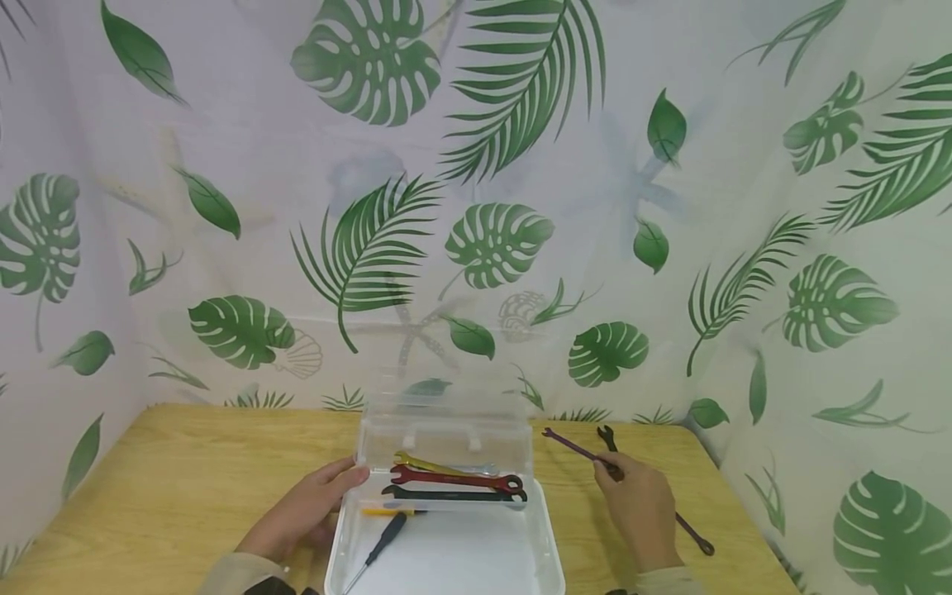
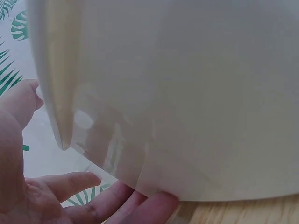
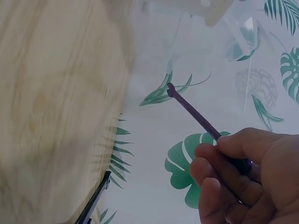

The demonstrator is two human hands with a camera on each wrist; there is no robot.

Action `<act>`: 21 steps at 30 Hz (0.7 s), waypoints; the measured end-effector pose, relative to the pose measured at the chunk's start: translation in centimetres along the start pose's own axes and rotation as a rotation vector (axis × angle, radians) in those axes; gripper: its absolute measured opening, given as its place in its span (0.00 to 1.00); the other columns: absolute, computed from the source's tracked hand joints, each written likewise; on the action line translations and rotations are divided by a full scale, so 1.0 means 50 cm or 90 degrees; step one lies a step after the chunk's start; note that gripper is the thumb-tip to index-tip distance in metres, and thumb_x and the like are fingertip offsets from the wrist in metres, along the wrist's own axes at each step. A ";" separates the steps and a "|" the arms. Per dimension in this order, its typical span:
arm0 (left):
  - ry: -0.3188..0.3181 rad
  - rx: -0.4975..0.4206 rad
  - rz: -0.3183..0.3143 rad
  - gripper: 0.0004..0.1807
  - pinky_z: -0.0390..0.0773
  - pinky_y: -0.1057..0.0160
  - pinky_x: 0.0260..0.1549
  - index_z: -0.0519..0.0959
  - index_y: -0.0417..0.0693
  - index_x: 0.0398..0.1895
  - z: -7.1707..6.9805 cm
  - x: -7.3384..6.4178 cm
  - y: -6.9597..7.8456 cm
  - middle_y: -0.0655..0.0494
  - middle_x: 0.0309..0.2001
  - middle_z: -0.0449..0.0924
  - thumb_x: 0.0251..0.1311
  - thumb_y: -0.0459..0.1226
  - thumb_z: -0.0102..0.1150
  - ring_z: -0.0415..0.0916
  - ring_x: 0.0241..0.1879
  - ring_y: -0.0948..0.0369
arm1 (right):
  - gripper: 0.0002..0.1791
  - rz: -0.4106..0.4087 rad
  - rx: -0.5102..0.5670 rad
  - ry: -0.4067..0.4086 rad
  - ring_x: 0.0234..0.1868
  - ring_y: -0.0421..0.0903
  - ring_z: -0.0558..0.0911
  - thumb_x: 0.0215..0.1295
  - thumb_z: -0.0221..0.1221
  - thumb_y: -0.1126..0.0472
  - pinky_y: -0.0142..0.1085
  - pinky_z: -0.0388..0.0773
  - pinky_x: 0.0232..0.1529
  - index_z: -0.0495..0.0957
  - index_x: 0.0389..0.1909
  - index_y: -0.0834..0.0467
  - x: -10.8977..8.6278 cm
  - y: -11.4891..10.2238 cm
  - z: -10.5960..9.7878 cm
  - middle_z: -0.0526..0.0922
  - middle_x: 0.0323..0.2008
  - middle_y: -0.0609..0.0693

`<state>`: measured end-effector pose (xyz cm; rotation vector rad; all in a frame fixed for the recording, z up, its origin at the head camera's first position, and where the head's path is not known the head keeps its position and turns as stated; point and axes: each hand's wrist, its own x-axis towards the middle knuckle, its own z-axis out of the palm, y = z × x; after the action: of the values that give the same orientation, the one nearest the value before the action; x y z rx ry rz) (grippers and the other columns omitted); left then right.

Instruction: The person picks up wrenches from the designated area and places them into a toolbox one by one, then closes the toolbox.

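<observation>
My left hand [image 1: 312, 504] holds a white plastic box [image 1: 552, 545] at its left side, thumb at the rim and fingers against the outside. In the left wrist view, the fingers [image 2: 93, 205] touch the lower edge of the box [image 2: 187, 116]. My right hand [image 1: 640, 508] pinches a purple wrench [image 1: 573, 446] near one end, its open-jawed end pointing up and left. A red wrench [image 1: 454, 477], a gold wrench [image 1: 420, 463] and a black wrench [image 1: 446, 494] lie across the back of the box. A dark-handled screwdriver [image 1: 385, 541] slants inside it.
The box's clear lid [image 1: 446, 421] stands raised at the back. Behind my right hand, a black open wrench end [image 1: 606, 436] and a purple ring end [image 1: 702, 545] show on the wooden table [image 1: 223, 454]. A yellow handle [image 1: 383, 511] lies in the box. Leaf-patterned cloth [image 1: 506, 347] hangs behind.
</observation>
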<state>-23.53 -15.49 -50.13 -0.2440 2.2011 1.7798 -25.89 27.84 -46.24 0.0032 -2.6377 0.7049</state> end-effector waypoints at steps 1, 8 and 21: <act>0.001 0.003 0.000 0.48 0.87 0.43 0.41 0.66 0.49 0.78 0.000 0.000 0.000 0.40 0.61 0.81 0.63 0.68 0.59 0.83 0.52 0.45 | 0.10 -0.004 0.002 0.011 0.17 0.40 0.73 0.68 0.68 0.60 0.32 0.65 0.14 0.89 0.44 0.62 0.000 -0.001 0.002 0.89 0.30 0.53; 0.002 0.008 -0.006 0.49 0.87 0.43 0.41 0.66 0.50 0.78 0.002 0.000 0.001 0.40 0.61 0.81 0.62 0.69 0.59 0.83 0.53 0.45 | 0.08 -0.037 0.044 0.112 0.17 0.40 0.71 0.66 0.69 0.63 0.31 0.64 0.13 0.90 0.42 0.61 -0.002 -0.009 0.005 0.88 0.28 0.52; -0.001 0.000 0.000 0.47 0.87 0.42 0.40 0.66 0.50 0.78 0.001 0.000 -0.001 0.39 0.61 0.80 0.64 0.67 0.59 0.83 0.53 0.43 | 0.08 -0.120 0.179 0.239 0.26 0.36 0.80 0.61 0.72 0.70 0.18 0.73 0.25 0.90 0.41 0.62 -0.007 -0.051 -0.004 0.89 0.30 0.51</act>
<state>-23.52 -15.44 -50.17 -0.2427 2.2001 1.7789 -25.24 25.68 -44.98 0.1806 -2.1346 0.9060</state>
